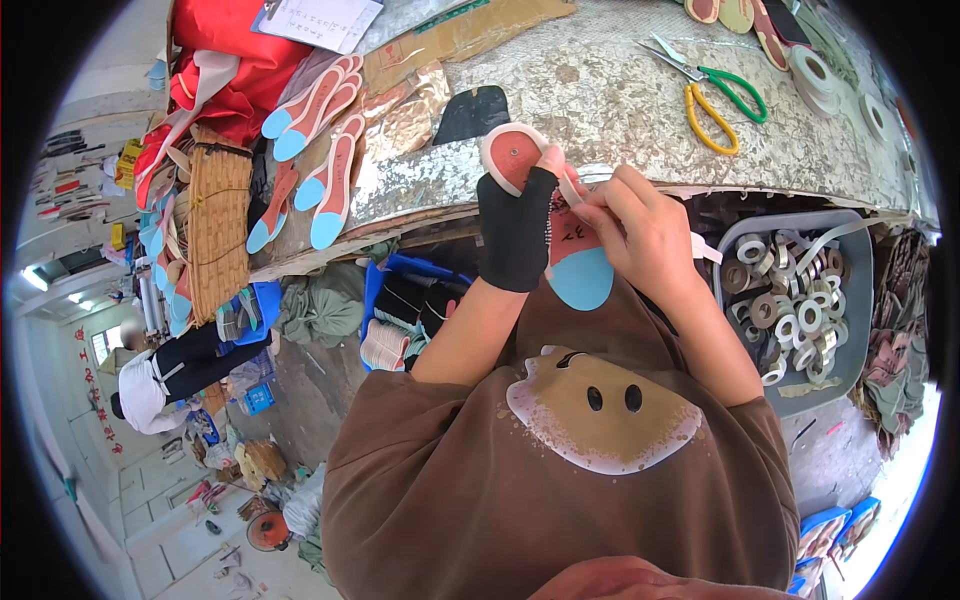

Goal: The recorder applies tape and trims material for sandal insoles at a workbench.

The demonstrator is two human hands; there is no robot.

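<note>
In front of my chest I hold a shoe insole point(582, 279) with a red upper part and a light blue end. A white strip point(491, 160) lines the edge of its far, rounded end. My left hand point(516, 232), in a black fingerless glove, is closed round the insole's middle with the thumb on top. The thumb and fingers of my right hand point(640, 228) pinch a narrow white strip point(572, 190) at the insole's right edge. Part of the insole is hidden behind both hands. Beyond it, a black flat piece point(472, 114) lies on the worn bench point(590, 100).
Scissors point(712, 90) with green and yellow handles lie open at the bench's far right, near white tape rolls point(815, 78). Several edged insoles point(333, 195) lie left, beside a wicker basket point(220, 225). A grey bin point(850, 300) of tape rolls stands right. Another person point(150, 390) bends over far left.
</note>
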